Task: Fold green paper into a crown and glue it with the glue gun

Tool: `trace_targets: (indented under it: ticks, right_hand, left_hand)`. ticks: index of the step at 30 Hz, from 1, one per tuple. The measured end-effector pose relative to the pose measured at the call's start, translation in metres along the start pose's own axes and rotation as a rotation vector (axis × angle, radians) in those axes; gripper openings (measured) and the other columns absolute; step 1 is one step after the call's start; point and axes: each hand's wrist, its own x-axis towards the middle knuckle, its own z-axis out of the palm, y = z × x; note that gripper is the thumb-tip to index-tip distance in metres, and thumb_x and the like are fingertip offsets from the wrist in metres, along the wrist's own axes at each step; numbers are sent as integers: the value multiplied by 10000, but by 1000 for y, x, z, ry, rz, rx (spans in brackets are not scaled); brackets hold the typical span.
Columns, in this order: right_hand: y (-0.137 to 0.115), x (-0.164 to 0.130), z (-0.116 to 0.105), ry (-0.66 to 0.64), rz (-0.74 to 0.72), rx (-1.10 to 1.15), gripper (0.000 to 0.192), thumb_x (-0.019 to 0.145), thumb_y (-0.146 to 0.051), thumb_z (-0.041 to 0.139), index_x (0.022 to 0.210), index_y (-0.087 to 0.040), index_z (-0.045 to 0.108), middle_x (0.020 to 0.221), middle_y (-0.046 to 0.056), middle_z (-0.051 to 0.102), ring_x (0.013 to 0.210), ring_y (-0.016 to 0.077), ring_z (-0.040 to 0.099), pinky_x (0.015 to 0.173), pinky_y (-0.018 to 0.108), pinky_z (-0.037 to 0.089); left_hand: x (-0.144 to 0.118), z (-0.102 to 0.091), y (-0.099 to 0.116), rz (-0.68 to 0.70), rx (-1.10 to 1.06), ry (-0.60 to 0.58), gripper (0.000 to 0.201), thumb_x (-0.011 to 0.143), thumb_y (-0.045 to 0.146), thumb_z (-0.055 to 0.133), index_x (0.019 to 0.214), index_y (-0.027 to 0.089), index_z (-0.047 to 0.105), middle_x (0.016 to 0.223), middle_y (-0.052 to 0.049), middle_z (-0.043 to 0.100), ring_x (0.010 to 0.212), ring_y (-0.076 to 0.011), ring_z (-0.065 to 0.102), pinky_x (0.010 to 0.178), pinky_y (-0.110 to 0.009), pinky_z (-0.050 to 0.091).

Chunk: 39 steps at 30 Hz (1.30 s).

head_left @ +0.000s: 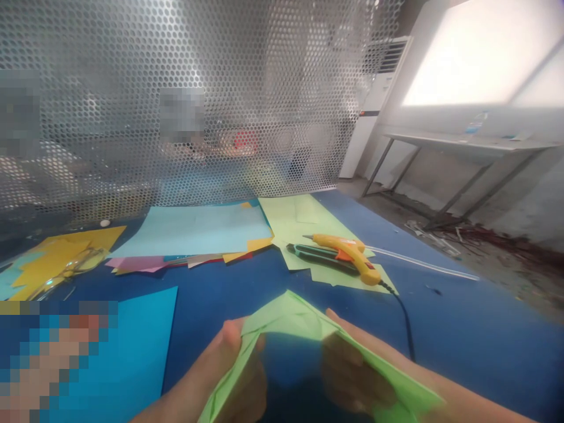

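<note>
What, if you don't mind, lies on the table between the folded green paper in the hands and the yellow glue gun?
In the head view, only bare blue table lies between the folded green paper and the glue gun.

A yellow glue gun (350, 254) lies on pale green sheets (304, 226), just beside a dark utility knife (317, 254); its black cord (405, 320) trails toward the near edge of the blue table (462, 329). A clear glue stick (423, 262) lies to the right of the gun. A light blue sheet (194, 229) tops a stack of coloured paper (176, 261). Yellow sheets (66, 252) lie at left, with glasses (73, 264) on them. A cyan sheet (141, 346) sits near the front. A perforated metal screen (198, 100) stands behind the table. An air conditioner (374, 106) and a metal bench (462, 155) stand at right.
</note>
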Motion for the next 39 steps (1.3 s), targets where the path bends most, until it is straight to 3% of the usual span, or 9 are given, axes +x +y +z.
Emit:
trace_targets:
  ticks: [7,16,19,23,27,30,34,36,39]
  right_hand:
    - [-10,-2,-2,117,-57,244,615,833,-625,716,588,-207,337,347,-134,243,332,35,101,340,162,117]
    - [-23,-6,21,168,-80,347,355,824,-407,790,730,-179,536,562,-68,516,530,74,499,628,222,479]
    - [-27,-5,21,240,-176,382,299,796,-241,808,759,-194,515,577,-106,431,509,45,426,638,182,469]
    - [-33,-1,15,356,-284,351,279,774,-178,774,745,-208,498,628,-97,377,533,42,421,678,156,486]
    - [-43,-4,11,498,-295,149,75,837,-211,699,886,-208,643,689,-58,484,633,74,538,784,211,538]
    - [-54,-13,8,609,-317,-128,277,887,-353,666,1135,-231,686,975,27,662,869,148,639,854,290,550]
    - [-70,-21,1,789,-416,-606,448,827,-511,715,1202,-268,689,1313,70,627,1168,256,578,995,369,464]
    - [-76,-24,-5,912,-488,-844,372,786,-487,743,1082,-264,711,1235,66,657,1109,258,584,953,367,449]
    - [-82,-28,-12,1100,-561,-1137,227,791,-464,704,848,-251,650,835,31,666,743,206,570,701,332,425]
  left_hand:
    - [8,-1,1,-20,-86,-19,531,673,587,841,607,185,500,370,111,369,333,-2,250,382,-143,190]
    - [17,-5,5,147,-306,27,477,640,505,882,603,191,525,368,130,306,363,-23,282,403,-121,291]
    - [21,-5,2,217,-371,46,488,598,608,867,697,194,630,478,106,479,461,-25,453,488,-132,401]
    - [14,2,-3,213,-343,80,576,563,591,900,969,215,738,901,4,751,888,-127,698,844,-246,540]
    - [7,7,-6,240,-261,118,414,581,321,957,935,237,759,930,16,759,952,-150,699,896,-271,529]
    - [9,7,-5,261,-241,153,352,578,319,957,841,238,738,805,57,712,837,-114,676,855,-259,540]
    - [17,5,-1,250,-254,226,197,751,297,842,888,227,721,960,13,736,976,-162,687,858,-287,563]
    - [20,4,2,216,-262,287,34,878,226,687,881,197,704,1004,-32,742,983,-171,698,849,-299,573]
    - [24,2,4,177,-262,379,139,929,148,547,861,167,666,944,-71,746,873,-165,715,825,-311,590]
